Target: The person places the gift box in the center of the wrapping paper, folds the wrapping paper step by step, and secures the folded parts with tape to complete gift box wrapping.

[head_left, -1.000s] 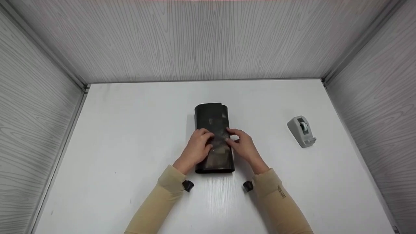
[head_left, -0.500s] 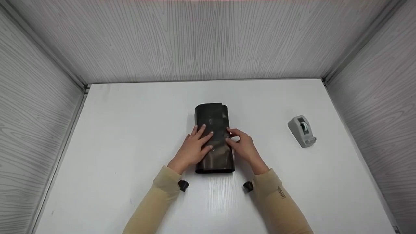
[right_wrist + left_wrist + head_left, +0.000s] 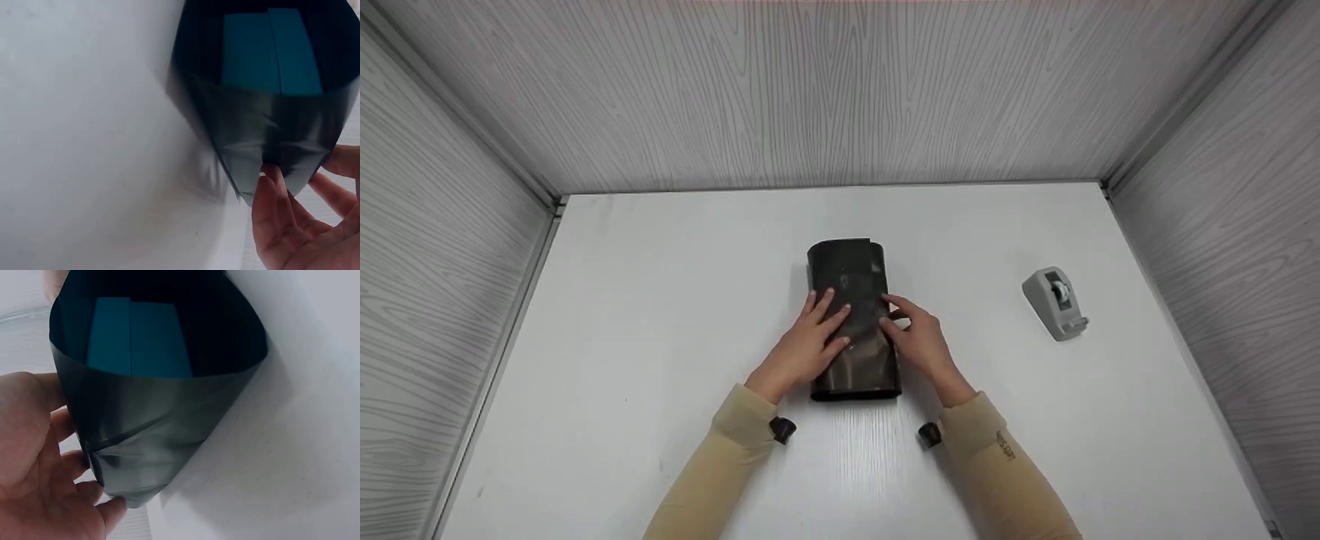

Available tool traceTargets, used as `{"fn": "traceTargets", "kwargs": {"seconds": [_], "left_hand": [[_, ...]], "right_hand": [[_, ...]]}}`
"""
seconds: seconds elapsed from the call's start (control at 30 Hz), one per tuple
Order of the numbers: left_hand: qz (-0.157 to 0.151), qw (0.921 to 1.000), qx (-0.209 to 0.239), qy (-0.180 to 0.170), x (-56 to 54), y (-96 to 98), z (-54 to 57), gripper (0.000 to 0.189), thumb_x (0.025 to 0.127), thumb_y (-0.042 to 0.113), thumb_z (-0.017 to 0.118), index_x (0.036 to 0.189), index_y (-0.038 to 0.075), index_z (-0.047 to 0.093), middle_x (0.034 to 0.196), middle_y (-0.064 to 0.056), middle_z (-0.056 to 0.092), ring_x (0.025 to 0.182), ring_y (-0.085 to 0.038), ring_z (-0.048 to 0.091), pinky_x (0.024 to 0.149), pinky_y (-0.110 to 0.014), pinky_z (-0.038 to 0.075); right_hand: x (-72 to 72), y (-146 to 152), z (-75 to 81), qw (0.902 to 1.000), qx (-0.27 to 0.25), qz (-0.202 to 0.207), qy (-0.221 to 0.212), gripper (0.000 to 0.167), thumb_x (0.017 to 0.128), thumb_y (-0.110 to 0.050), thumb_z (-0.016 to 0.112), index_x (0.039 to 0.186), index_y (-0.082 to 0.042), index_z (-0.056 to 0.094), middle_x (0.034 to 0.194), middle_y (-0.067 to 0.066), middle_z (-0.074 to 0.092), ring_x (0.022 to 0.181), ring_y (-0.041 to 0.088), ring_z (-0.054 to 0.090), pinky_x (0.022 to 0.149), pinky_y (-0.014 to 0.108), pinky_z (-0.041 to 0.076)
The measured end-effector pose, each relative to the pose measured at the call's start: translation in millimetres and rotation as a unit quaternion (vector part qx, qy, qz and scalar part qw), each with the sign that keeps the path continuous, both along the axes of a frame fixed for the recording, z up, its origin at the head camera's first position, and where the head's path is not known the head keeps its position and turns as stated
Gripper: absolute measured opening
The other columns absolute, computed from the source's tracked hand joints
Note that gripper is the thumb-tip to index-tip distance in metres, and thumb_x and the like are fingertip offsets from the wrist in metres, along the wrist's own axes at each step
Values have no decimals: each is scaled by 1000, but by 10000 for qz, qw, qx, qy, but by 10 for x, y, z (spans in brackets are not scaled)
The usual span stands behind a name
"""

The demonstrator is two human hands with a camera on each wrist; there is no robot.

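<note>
A glossy black plastic sheet (image 3: 851, 262) is wrapped into a flattened sleeve and lies lengthwise mid-table. Through its near mouth, both wrist views show a teal, flat-sided block (image 3: 152, 340) with a lengthwise seam. My left hand (image 3: 799, 346) rests on the sleeve's left half, its fingers spread and nearly straight. At the right edge my right hand (image 3: 921, 334) pinches the sheet, index fingertip and thumb at the fold. Small creases show in the sheet near the right fingers (image 3: 270, 197) in the right wrist view.
A grey tape dispenser (image 3: 1055, 304) with a roll in it stands on the right of the white table (image 3: 660, 300). Grey wood-grain panels (image 3: 825, 97) enclose the back and both sides. A black wrist camera (image 3: 783, 430) sits by the left cuff.
The left hand has gone from curled fingers on the sheet's top to spread, straighter ones, slightly further left. The right hand keeps its hold, and the sleeve stays in place.
</note>
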State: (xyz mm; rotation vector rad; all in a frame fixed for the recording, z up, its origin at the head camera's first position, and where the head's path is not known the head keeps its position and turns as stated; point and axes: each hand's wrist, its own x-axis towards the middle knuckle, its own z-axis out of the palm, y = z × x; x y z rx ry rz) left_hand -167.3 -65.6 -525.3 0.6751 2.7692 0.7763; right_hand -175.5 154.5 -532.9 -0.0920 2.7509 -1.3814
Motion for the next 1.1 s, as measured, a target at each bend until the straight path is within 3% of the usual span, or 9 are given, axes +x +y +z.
{"fn": "traceTargets", "kwargs": {"seconds": [0.33, 0.53, 0.83, 1.1], "left_hand": [[-11, 9994, 349, 42, 7, 6, -33, 52, 106, 32, 45, 153, 13, 36, 163, -11, 10, 147, -37, -1, 113, -49, 25], [49, 9990, 436, 27, 11, 4, -35, 51, 106, 31, 44, 153, 13, 36, 163, -11, 10, 147, -37, -1, 113, -49, 24], [0, 9999, 109, 111, 34, 34, -63, 50, 106, 34, 43, 152, 13, 39, 162, -10, 15, 146, -41, -5, 113, -48, 26], [150, 9998, 88, 77, 50, 109, -91, 51, 107, 34, 40, 153, 13, 35, 163, -11, 6, 145, -44, -10, 112, -50, 26]], "right_hand": [[1, -54, 0, 9998, 66, -116, 117, 40, 97, -19, 64, 137, -16, 59, 100, 12, 69, 62, 16, 62, 58, 32, 51], [7, -80, 0, 9993, 58, -218, 285, 39, 96, -18, 65, 134, -15, 61, 95, 11, 70, 65, 15, 62, 59, 32, 50], [-2, -88, -14, 9993, 121, -128, 322, 40, 95, -18, 67, 134, -12, 61, 96, 12, 69, 65, 17, 63, 59, 33, 51], [-12, -45, 2, 9998, 105, 153, 62, 43, 95, -17, 66, 137, -11, 59, 107, 16, 68, 75, 20, 66, 64, 33, 53]]}}
